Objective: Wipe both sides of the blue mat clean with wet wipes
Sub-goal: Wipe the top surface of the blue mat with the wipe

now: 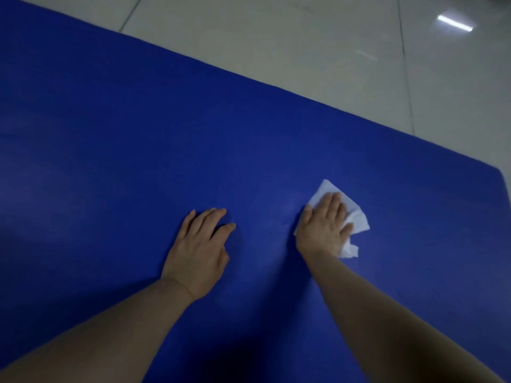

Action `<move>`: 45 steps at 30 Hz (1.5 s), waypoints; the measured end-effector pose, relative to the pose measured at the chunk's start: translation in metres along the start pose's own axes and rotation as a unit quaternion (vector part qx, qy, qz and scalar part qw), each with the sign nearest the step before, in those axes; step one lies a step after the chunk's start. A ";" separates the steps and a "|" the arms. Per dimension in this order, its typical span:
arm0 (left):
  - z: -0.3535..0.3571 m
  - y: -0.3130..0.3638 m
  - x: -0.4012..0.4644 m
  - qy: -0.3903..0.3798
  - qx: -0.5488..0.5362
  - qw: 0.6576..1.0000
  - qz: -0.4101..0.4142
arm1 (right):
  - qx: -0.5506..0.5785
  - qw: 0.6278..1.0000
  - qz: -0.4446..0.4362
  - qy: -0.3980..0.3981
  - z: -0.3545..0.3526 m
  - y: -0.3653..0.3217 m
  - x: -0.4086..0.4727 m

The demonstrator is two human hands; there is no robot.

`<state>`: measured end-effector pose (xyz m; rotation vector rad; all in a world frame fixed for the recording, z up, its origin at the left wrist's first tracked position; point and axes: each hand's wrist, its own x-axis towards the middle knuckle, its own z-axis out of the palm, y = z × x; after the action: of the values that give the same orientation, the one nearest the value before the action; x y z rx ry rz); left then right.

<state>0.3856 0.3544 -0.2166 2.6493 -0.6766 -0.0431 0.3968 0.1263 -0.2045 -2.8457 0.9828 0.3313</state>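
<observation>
Head view: the blue mat [138, 147] lies flat on a pale tiled floor [304, 37], which shows beyond its far edge with a light glare. On the mat, the right hand [323, 228] presses flat-fingered on a crumpled white wet wipe [356, 219]; left of it, the left hand [199, 250] rests flat, holding nothing.

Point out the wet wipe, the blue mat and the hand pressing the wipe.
wet wipe [356, 217]: head view, crumpled right part.
blue mat [138, 147]: head view, bare surface.
right hand [323, 228]: head view, its back.
</observation>
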 end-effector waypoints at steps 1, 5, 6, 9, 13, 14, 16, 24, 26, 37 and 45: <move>0.001 0.000 0.000 0.002 0.000 1.000 -0.002 | -0.013 0.998 -0.061 0.011 0.005 -0.011 -0.009; 0.000 0.001 0.002 0.021 -0.023 0.999 -0.011 | -0.019 0.968 -0.246 -0.042 0.013 -0.032 -0.032; 0.000 0.003 0.008 0.028 -0.035 0.999 -0.017 | -0.015 0.968 -0.247 -0.045 0.012 -0.029 -0.029; 0.000 0.012 0.047 0.051 -0.065 0.996 -0.033 | -0.011 0.969 -0.244 -0.039 0.011 -0.026 -0.026; 0.011 0.016 0.086 0.032 -0.044 0.998 -0.039 | 0.011 0.965 -0.260 -0.033 0.013 -0.026 -0.027; 0.014 0.015 0.087 0.029 -0.033 0.998 -0.039 | 0.017 0.965 -0.260 -0.025 0.013 -0.024 -0.023; 0.016 0.014 0.086 0.029 -0.026 0.999 -0.033 | 0.016 0.976 -0.216 -0.005 0.010 -0.020 -0.008; 0.017 0.015 0.086 0.041 -0.013 0.999 -0.033 | -0.027 0.944 -0.326 0.045 0.012 -0.039 0.019; 0.017 0.016 0.087 0.041 -0.022 0.998 -0.031 | -0.028 0.963 -0.254 0.086 0.005 -0.021 0.053; 0.019 0.012 0.089 0.044 -0.030 0.998 -0.022 | -0.013 0.974 -0.227 0.012 -0.008 -0.025 0.064; 0.018 0.013 0.090 0.037 -0.023 0.999 -0.027 | -0.021 0.979 -0.204 0.010 -0.007 -0.051 0.054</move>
<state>0.4564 0.2953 -0.2218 2.6105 -0.5729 0.0238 0.4707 0.1330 -0.2090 -2.9947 0.3760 0.2824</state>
